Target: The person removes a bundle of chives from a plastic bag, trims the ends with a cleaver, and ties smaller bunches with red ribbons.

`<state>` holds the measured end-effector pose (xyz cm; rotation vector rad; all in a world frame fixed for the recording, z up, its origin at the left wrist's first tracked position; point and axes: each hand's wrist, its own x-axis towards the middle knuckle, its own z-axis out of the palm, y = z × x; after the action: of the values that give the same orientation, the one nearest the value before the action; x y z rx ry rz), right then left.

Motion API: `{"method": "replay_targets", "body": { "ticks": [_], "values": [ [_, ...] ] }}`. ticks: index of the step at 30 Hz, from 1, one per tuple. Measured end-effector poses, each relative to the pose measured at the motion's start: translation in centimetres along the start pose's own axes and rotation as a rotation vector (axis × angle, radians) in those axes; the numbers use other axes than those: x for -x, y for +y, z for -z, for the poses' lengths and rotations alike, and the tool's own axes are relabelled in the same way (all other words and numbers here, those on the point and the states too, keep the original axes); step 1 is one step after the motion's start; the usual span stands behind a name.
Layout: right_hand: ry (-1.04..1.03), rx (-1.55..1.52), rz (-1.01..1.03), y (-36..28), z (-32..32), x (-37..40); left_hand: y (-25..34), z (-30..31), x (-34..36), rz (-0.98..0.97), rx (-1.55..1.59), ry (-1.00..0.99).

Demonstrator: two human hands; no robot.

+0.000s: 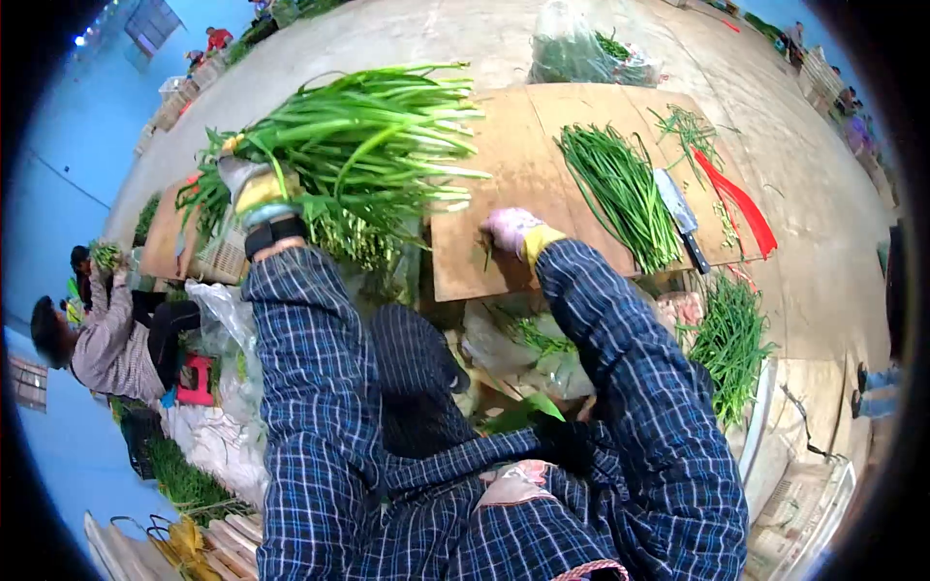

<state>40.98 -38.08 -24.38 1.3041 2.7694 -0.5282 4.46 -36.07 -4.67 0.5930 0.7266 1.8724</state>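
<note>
My left hand [260, 189], in a pale glove with a yellow cuff, is closed round a large bunch of garlic chives [378, 136]. The bunch is held up at the left of the wooden board [460, 266], its pale stem ends pointing right. My right hand [511, 230], in a pinkish-white glove, rests at the board's near left part with its fingers curled down. A small green scrap [486, 256] shows beside these fingertips; whether they grip it is hidden. A smaller pile of thin green stalks [620, 194] lies on the board, with a cleaver [678, 213] along its right side.
A red strip [738, 203] lies at the board's right. Beyond the board stands a clear plastic bag [581, 53] with greens. More greens [728, 339] hang at the right. At the left a co-worker [121, 339] sits near a red stool [197, 380].
</note>
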Motion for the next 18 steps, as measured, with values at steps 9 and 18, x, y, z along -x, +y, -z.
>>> {"method": "replay_targets", "body": {
  "ticks": [9, 18],
  "values": [
    [0.016, 0.119, -0.02, -1.5, -9.1, 17.0, -4.1, -1.1, -4.7, 0.215, 0.012, -0.044],
    [0.735, -0.624, -0.288, -10.1, 4.0, 14.4, -8.4, -10.4, -2.1, 0.306, 0.044, -0.137]
  ]
}}
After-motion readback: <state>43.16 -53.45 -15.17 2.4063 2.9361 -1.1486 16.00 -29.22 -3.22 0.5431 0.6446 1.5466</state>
